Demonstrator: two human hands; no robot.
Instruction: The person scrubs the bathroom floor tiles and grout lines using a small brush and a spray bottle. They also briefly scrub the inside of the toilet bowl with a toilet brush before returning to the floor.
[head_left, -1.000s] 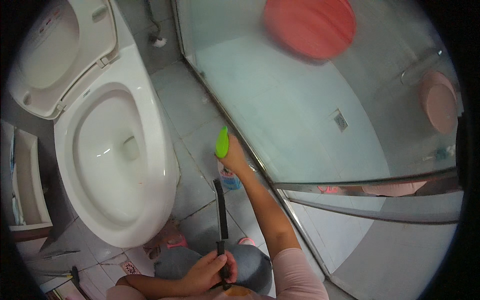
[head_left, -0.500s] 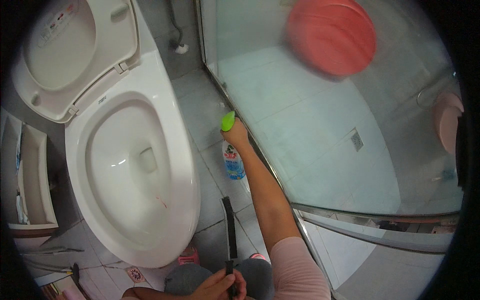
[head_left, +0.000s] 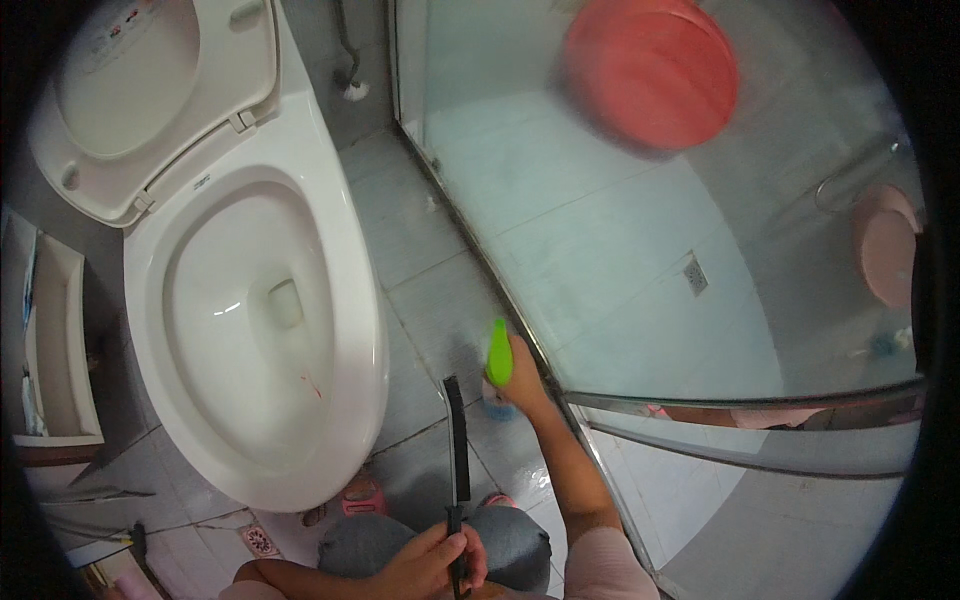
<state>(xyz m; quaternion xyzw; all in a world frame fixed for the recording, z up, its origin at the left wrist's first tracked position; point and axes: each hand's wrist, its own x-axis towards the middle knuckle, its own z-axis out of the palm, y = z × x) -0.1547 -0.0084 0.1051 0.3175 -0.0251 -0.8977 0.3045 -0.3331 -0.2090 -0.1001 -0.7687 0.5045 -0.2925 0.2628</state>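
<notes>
My left hand (head_left: 425, 562) is closed around the black handle of a long, narrow brush (head_left: 457, 445), whose dark bristle strip points away from me. To the right, my right hand (head_left: 522, 378) grips the neck of a spray bottle (head_left: 500, 355) with a bright green head. The bottle's blue and white body is mostly hidden under the hand, low over the grey floor tiles by the shower's edge; whether it touches them I cannot tell. Left of both hands stands a white toilet (head_left: 372, 420) with lid and seat raised. Thin reddish streaks show inside its bowl.
A glass shower enclosure with a metal frame (head_left: 470, 245) borders my right side. Behind the glass are a red basin (head_left: 655, 75) and a pink basin (head_left: 885, 250). An open bin-like box (head_left: 75, 350) stands at the far left. A floor drain (head_left: 260, 541) lies near my feet.
My right hand has drawn the spray bottle back toward me and slightly right, beside the shower frame. The brush stays in my left hand. The whole view has shifted a little.
</notes>
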